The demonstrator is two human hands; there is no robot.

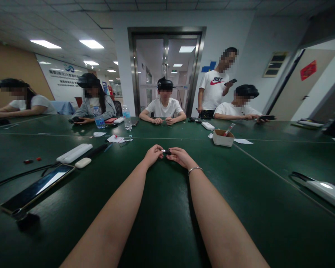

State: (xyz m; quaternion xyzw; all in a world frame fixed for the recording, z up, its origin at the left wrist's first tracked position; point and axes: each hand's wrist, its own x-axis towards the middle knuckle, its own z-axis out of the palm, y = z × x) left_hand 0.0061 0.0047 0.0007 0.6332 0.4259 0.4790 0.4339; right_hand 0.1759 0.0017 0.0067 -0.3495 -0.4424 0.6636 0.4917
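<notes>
Straight ahead over the green table (167, 193), my two hands meet at a small black piece with a silvery, ribbed end (165, 151). Its exact kind is too small to make out. My left hand (153, 155) pinches near the silvery end, fingertips closed. On the black end, the fingers of my right hand (181, 156) are also closed. The piece lies roughly level between them, partly covered by fingertips. A silver bracelet (195, 169) circles my right wrist.
To the left lie a smartphone (39, 188), a white power bank (75, 153), a white earbud case (83, 163) and a black cable (22, 173). Farther off stand water bottles (127, 118) and a cardboard box (222, 139). Several people sit around the table; one person (216, 89) stands.
</notes>
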